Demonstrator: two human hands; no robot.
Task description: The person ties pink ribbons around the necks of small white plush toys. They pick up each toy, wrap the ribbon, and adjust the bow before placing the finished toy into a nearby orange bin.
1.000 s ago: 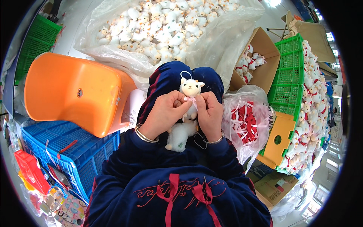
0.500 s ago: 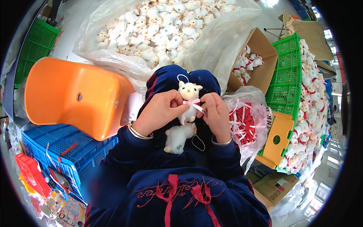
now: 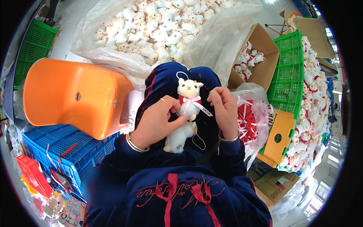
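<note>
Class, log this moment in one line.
left hand: touching plush toy | right hand: apart from toy | pink bow: at toy's neck

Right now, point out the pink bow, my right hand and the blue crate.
Pink bow (image 3: 191, 100): head view, on its knot.
Right hand (image 3: 225, 111): head view, middle of the hand.
Blue crate (image 3: 53, 138): head view, on its mesh top.

The toy (image 3: 185, 110) was white with a cream face, a red scarf (image 3: 182, 100) and a pale pink bow (image 3: 191, 99); the second toy (image 3: 177, 138), at six o'clock from it, was white with a green patch (image 3: 179, 146). The trousers (image 3: 206, 75) were navy with a crimson stripe (image 3: 148, 85), the top (image 3: 187, 206) navy with looping red script and red ties (image 3: 172, 193). The chair (image 3: 56, 90) at nine o'clock was orange, the latticed crates blue (image 3: 87, 151) at eight and green (image 3: 289, 77) at two.
</note>
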